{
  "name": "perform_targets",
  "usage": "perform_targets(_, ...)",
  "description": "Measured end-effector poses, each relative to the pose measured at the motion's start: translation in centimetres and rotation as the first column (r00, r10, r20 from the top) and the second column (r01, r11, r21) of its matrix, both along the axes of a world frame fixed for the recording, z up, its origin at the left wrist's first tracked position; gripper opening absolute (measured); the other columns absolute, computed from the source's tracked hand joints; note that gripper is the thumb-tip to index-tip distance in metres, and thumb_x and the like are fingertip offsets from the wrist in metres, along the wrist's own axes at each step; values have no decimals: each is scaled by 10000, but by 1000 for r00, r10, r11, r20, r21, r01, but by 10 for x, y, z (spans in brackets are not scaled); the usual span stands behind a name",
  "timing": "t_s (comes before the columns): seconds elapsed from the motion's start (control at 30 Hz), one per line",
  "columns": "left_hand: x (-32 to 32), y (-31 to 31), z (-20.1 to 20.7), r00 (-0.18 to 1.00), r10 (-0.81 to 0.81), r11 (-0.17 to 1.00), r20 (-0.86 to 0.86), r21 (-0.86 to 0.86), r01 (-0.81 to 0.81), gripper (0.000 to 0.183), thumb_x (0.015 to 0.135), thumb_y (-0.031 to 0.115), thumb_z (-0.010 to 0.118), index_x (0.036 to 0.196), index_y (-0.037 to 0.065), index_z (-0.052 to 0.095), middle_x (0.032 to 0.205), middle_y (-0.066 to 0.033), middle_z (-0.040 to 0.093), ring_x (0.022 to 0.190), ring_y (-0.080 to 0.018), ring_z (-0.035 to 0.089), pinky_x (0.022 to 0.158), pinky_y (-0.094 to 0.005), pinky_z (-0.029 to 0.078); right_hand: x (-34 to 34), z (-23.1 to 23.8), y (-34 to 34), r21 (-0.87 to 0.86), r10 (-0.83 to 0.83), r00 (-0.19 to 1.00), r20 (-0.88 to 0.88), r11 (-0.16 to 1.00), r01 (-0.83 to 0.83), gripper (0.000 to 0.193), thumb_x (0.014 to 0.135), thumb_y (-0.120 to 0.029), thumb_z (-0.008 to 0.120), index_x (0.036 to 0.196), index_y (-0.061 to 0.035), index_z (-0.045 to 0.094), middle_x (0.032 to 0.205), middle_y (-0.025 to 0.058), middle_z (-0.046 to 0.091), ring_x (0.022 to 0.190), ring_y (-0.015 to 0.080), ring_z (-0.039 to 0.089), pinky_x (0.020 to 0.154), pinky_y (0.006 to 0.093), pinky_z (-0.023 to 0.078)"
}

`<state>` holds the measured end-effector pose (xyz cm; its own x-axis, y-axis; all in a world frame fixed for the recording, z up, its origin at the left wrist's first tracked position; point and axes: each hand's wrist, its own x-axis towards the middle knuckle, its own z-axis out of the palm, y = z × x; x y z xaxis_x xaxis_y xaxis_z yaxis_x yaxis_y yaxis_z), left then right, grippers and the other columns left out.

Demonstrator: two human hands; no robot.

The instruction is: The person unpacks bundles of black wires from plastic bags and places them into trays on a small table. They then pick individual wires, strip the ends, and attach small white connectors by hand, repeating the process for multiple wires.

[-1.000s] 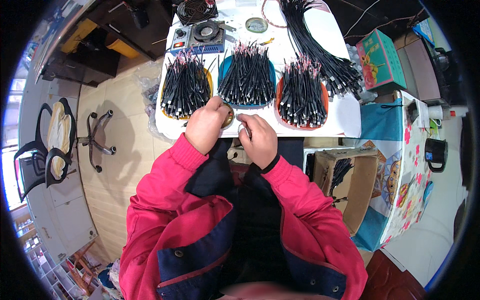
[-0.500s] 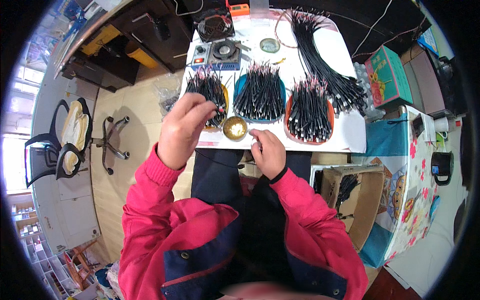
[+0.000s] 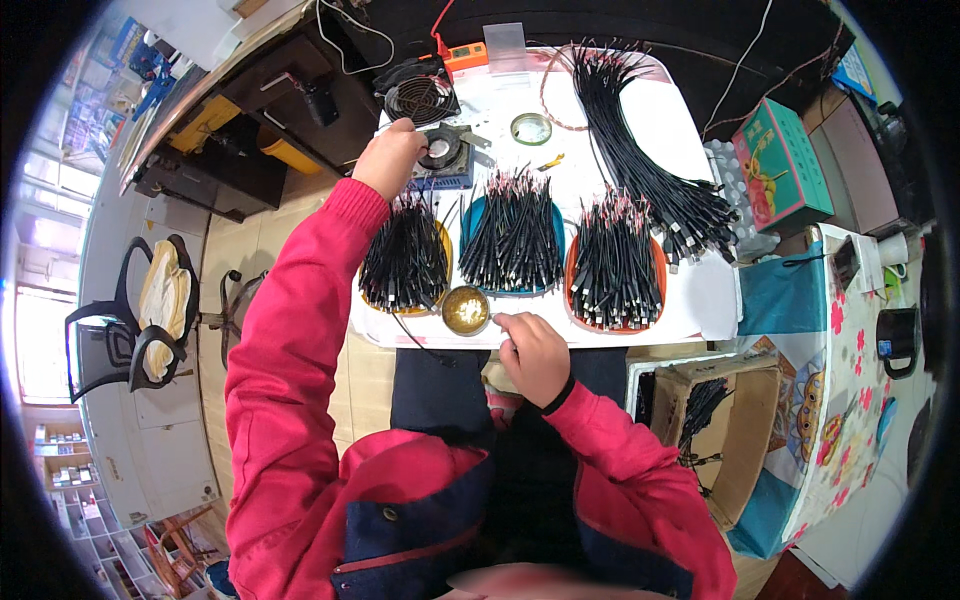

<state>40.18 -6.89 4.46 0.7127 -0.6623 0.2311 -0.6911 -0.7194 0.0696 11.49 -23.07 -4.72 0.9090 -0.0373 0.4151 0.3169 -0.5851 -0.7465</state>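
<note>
My left hand [image 3: 392, 160] reaches over the left end of a small blue hot-plate-like unit with a round dark top [image 3: 442, 150]. Its fingers are pinched together, and what they hold is hidden. My right hand [image 3: 537, 358] rests at the table's front edge, index finger stretched out and thumb apart from it. That fingertip is beside a small round tin [image 3: 466, 310] with yellowish, shiny contents. Black cables with stripped pinkish ends and metal plugs stand bundled in a yellow tray [image 3: 446, 240], a blue tray [image 3: 474, 222] and an orange tray [image 3: 660, 258].
A long bundle of black cables [image 3: 640, 150] curves along the table's right side. At the back are a round fan [image 3: 420, 98], an orange meter [image 3: 466, 57] and a round lid [image 3: 531, 128]. A cardboard box [image 3: 745, 430] with black cables stands below right.
My left hand has moved forward from beside the tin to the hot-plate-like unit, its arm stretching out. My right hand stays by the tin. The whole view has shifted somewhat.
</note>
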Motion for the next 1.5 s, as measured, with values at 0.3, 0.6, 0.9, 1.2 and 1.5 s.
perform_targets(0.3,16,1,-15,999,-22,994,37,108,18,97,828,73,606,863,9,670,875,-151,573,827,-354,617,736,-431,495,-1,0,-3,-38,31,999,-34,999,-33,314,751,-14,606,1064,-23,580,900,108,564,845,283,575,724,373,490)
perform_targets(0.6,14,-2,-16,989,-98,990,110,114,86,71,766,19,576,788,4,642,878,-147,572,800,-346,632,712,-431,506,0,1,-5,-34,48,999,-20,998,-49,322,746,-14,622,1065,-19,574,900,98,556,831,272,568,712,364,485)
perform_targets(0.9,4,2,-11,995,-43,998,95,-47,48,67,799,44,605,830,12,655,898,-143,591,801,-340,636,704,-414,507,-1,-3,-4,-2,43,999,33,999,-42,294,742,12,601,1035,-16,592,894,113,579,829,285,584,723,369,490)
perform_targets(1.2,-152,15,56,966,-174,720,-193,-694,-9,100,816,-7,661,908,6,701,867,-81,619,681,-145,596,602,-260,468,-36,43,-11,374,75,989,-127,927,-22,266,792,36,539,1042,13,627,924,71,600,640,108,516,573,216,419)
perform_targets(1.5,-303,-30,52,545,-792,-37,-275,-869,-493,201,899,-54,554,1089,-33,615,1049,-123,566,691,-137,521,617,-263,450,-67,70,21,166,313,942,-118,942,-292,519,871,-163,583,1314,29,393,1218,252,513,1160,414,478,985,464,380)
